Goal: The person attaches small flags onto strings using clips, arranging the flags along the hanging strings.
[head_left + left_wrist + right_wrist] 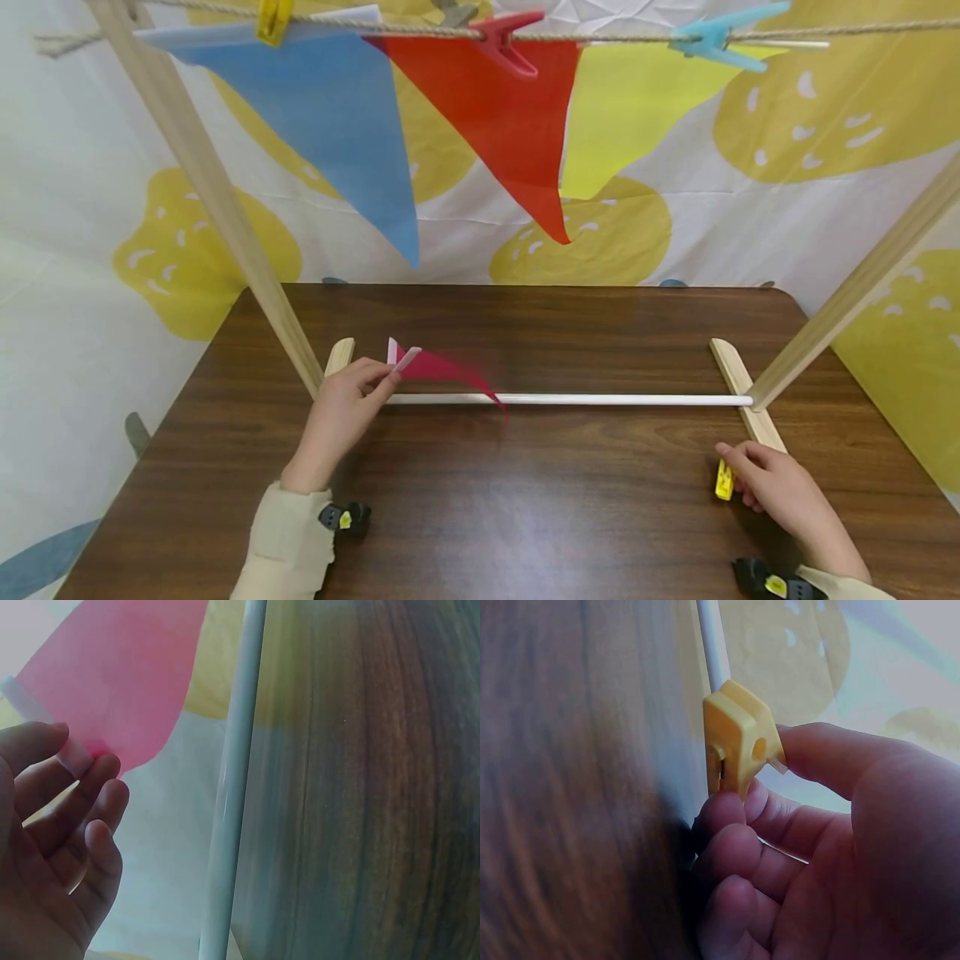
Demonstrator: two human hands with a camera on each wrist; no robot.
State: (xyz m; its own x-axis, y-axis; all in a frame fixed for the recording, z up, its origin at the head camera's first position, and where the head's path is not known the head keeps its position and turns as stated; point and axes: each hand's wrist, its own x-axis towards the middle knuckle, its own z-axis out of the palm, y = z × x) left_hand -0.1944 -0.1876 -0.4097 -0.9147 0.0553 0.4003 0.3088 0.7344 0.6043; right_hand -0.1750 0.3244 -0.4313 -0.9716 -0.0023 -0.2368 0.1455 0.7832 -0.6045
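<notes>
My left hand (345,412) pinches a pink pennant (442,367) by its folded white edge, above the left end of the white rod. In the left wrist view the pennant (127,667) spreads out beyond thumb and fingers. At the right, my right hand (780,492) holds a yellow clothespin (723,481) low over the table. The right wrist view shows the clothespin (739,735) between thumb and fingers, its tip pointing away from the palm. Overhead, a blue pennant (337,125), a red pennant (502,117) and a yellow pennant (637,108) hang along a rope (622,37).
Wooden posts (217,200) stand left and right, joined low by a white rod (600,400). On the rope sit another yellow clothespin (274,21), a red clothespin (510,42) and a light blue clothespin (723,37). A patterned cloth (450,225) hangs behind the brown table (525,500).
</notes>
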